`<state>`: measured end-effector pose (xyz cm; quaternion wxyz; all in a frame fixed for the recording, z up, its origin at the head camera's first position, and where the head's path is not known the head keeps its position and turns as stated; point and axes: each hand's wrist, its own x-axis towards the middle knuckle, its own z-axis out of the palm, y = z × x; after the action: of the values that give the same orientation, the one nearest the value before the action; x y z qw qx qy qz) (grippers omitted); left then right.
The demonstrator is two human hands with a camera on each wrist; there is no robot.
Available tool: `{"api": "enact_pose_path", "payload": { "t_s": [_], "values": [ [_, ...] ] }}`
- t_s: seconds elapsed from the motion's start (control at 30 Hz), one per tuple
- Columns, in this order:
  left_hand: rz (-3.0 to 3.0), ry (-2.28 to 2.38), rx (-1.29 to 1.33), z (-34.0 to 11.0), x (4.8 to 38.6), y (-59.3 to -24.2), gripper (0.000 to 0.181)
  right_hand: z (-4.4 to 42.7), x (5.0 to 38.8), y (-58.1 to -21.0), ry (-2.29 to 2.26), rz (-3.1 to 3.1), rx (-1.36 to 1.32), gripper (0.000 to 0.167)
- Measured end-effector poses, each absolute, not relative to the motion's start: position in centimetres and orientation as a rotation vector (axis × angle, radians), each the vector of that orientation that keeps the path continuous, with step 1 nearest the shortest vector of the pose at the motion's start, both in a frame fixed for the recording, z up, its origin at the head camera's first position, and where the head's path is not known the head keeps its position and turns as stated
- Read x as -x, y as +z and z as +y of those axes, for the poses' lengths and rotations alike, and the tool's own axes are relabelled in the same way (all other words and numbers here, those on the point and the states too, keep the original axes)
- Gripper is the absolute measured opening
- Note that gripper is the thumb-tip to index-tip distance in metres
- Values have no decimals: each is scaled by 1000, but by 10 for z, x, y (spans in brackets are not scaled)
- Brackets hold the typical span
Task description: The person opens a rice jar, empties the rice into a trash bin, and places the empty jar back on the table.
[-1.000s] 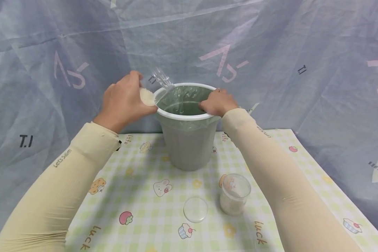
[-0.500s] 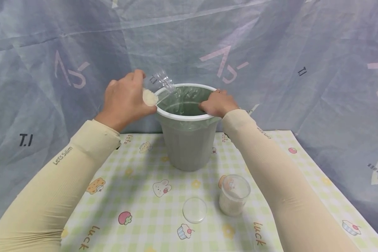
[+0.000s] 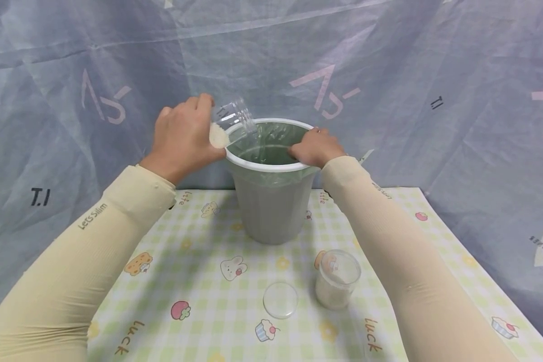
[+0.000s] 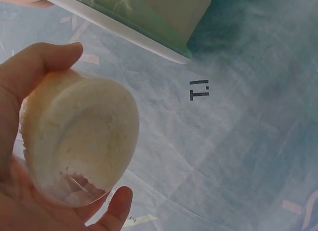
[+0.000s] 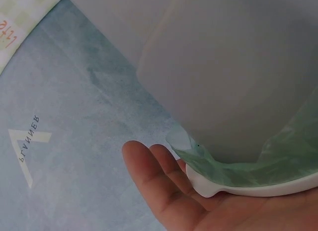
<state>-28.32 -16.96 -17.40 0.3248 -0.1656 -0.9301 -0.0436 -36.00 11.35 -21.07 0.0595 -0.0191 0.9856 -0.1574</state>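
My left hand (image 3: 183,138) grips a clear jar (image 3: 235,120) tilted over the left rim of a grey bin (image 3: 273,211), its mouth toward the bin. White grains (image 3: 218,136) lie at the jar's base end; in the left wrist view the jar's bottom (image 4: 89,136) faces the camera. My right hand (image 3: 318,148) holds the bin's right rim, thumb inside, over a green bag liner (image 3: 278,133). In the right wrist view my hand (image 5: 184,201) lies around the white rim (image 5: 268,189).
A second clear jar (image 3: 337,281) with pale contents stands at the right front of the checkered tablecloth (image 3: 208,311). Left of it lies a round clear lid (image 3: 280,300). A blue-grey cloth (image 3: 253,50) hangs behind the bin.
My left hand has moved slightly right and up with the jar, whose mouth now sits a little farther over the bin. My right hand keeps its hold on the rim.
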Motion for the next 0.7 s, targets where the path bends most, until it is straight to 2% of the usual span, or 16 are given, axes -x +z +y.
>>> {"api": "enact_pose_path", "payload": {
  "t_s": [0.7],
  "values": [
    [-2409,-22,452,-165,289,-172,75,116,359,-211,-480,3017,77,97]
  ]
}}
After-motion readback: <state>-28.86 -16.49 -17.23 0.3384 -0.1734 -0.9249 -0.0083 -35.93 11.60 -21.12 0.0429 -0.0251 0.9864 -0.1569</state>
